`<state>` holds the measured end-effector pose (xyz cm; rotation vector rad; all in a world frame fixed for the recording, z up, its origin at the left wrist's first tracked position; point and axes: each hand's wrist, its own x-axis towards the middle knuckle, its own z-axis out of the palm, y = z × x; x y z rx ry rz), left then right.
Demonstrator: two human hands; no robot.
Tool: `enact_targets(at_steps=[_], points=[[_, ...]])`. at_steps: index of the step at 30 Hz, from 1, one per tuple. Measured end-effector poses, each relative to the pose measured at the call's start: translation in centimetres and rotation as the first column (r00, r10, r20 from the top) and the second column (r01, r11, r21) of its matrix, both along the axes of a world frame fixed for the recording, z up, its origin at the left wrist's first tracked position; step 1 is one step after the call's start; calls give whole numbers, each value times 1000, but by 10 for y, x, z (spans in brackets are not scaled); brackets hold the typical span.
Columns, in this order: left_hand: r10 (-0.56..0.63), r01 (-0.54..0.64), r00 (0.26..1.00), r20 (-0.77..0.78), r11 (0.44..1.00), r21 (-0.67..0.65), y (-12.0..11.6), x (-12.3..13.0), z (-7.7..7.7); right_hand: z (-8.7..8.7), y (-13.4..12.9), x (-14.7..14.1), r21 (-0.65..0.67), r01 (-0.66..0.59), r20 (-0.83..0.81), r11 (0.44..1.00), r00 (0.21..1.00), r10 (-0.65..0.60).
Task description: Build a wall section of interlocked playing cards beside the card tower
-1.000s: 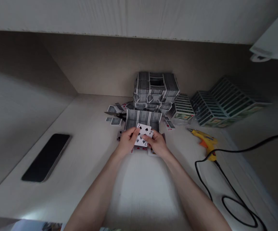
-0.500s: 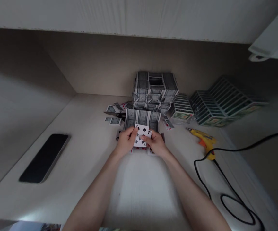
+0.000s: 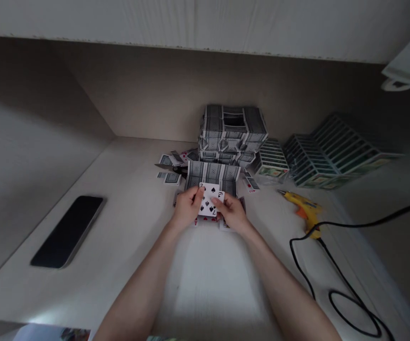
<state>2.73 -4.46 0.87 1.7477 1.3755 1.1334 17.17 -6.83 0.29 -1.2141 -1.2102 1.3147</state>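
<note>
A seven of spades playing card (image 3: 208, 199) is held face up between my two hands. My left hand (image 3: 186, 206) pinches its left edge, thumb on top. My right hand (image 3: 232, 210) grips the right side, where a second card marked 6 (image 3: 221, 195) pokes out from behind the seven. Just beyond my fingers stands an open structure of joined playing cards (image 3: 212, 173), backs showing. Behind it rises a larger box built of cards (image 3: 234, 128) with a rectangular opening in its top. More cards lie partly hidden beneath my hands.
To the left lies a black phone (image 3: 68, 232). Scissors (image 3: 171, 168) rest on loose cards (image 3: 172, 178). A yellow glue gun (image 3: 306, 208) with a black cord (image 3: 368, 222) sits at the right. Stacked card boxes (image 3: 307, 158) stand behind it. A shelf panel (image 3: 205, 28) overhangs the back.
The whole view has shifted slightly, so the objects sit a little further right. Both hands keep their hold on the cards, with the right thumb moved slightly.
</note>
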Motion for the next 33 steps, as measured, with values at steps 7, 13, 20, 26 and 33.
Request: enact_targets(at_steps=[7, 13, 20, 26, 33], points=[[-16, 73, 963, 269, 977, -201, 4, 1, 5, -1, 1, -1, -32, 38, -39, 999, 998, -39], [-41, 203, 885, 463, 931, -304, 10, -5, 4, 5, 3, -2, -29, 160, -30, 987, 987, -161], [-101, 271, 880, 464, 909, -317, 9, -8, 10, 2, 6, -1, -22, 206, -68, 978, 976, -207], [-70, 251, 883, 465, 906, -340, 10, -6, 8, 0, 5, -1, -28, 189, -66, 982, 980, -190], [-67, 145, 946, 318, 963, -229, 7, 1, 3, 0, 5, -1, -39, 180, -54, 983, 982, -182]])
